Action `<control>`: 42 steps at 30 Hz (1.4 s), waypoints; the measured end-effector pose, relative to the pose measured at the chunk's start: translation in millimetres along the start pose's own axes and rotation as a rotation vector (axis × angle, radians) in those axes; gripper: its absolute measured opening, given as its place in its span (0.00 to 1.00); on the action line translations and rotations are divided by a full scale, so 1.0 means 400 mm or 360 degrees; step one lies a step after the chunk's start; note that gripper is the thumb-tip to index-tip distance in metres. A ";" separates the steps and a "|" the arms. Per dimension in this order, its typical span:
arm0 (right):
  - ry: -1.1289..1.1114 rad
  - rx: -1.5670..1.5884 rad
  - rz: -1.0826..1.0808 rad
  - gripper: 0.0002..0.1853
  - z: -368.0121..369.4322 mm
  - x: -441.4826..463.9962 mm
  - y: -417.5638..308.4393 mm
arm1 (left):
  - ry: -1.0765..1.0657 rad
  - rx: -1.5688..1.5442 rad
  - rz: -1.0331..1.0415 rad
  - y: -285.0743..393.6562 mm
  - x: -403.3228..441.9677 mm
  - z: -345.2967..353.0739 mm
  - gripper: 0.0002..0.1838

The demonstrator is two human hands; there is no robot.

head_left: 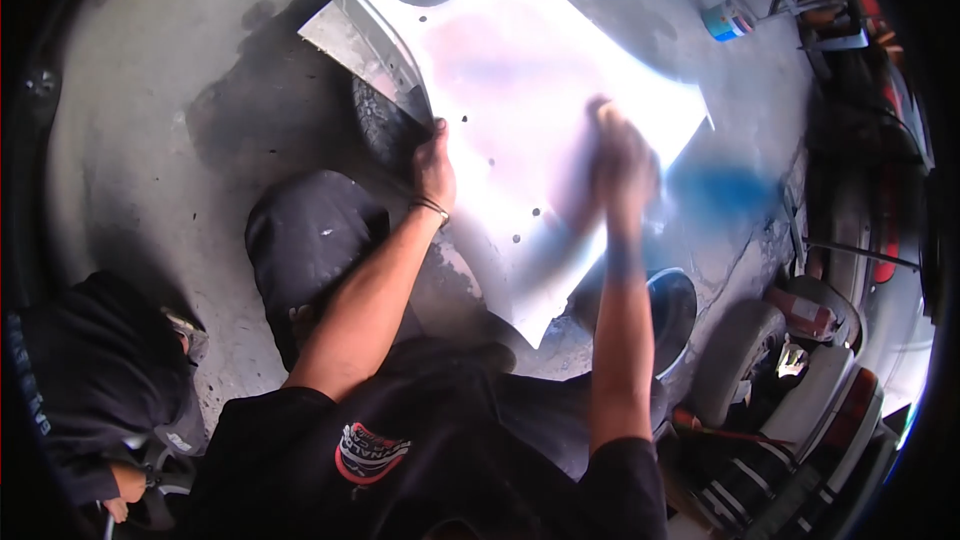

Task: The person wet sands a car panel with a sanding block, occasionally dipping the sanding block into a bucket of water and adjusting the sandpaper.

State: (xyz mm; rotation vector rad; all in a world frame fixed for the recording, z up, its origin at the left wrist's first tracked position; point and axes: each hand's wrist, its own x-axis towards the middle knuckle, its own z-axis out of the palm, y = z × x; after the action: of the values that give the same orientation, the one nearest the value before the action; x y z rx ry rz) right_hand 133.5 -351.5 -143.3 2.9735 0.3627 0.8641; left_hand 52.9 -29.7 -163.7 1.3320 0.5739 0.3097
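A large white car body panel with a big round cut-out and several small holes lies tilted in front of me, brightly lit. My left hand is closed round its left edge, thumb near the rim. Over the right part of the panel is my right hand, smeared by motion. A small yellowish patch shows at its fingertips; I cannot make out what it is or whether the hand holds it. Under the panel's left side, part of a black tyre is visible.
Behind my right forearm stands a dark bucket. A paint can is on the floor at upper right. A wheel and car parts line the right side. Another person works at lower left.
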 end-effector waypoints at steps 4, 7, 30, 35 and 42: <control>-0.0419 0.0370 0.0548 0.19 -0.213 0.228 -0.171 | 0.0022 0.0009 0.0034 0.054 -0.025 0.004 0.36; 0.0052 0.0203 0.0114 0.19 -0.116 0.024 -0.158 | 0.0007 0.0030 -0.0019 0.084 -0.034 0.006 0.37; -0.0621 0.0217 0.0226 0.17 -0.058 0.237 -0.155 | 0.0006 0.0080 0.0125 0.054 -0.010 0.007 0.36; -0.0297 0.0061 -0.0035 0.22 -0.112 -0.057 -0.060 | 0.0042 0.0194 0.0160 0.067 -0.024 0.012 0.37; -0.0652 0.0319 0.0257 0.21 -0.114 0.174 -0.023 | -0.0039 0.0309 0.0161 0.099 -0.029 -0.001 0.36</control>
State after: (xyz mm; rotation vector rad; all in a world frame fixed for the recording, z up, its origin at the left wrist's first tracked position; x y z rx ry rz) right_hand 164.5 -328.6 -68.9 3.2915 0.2053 0.2157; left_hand 47.5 -26.5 -122.8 1.5535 0.5267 0.3258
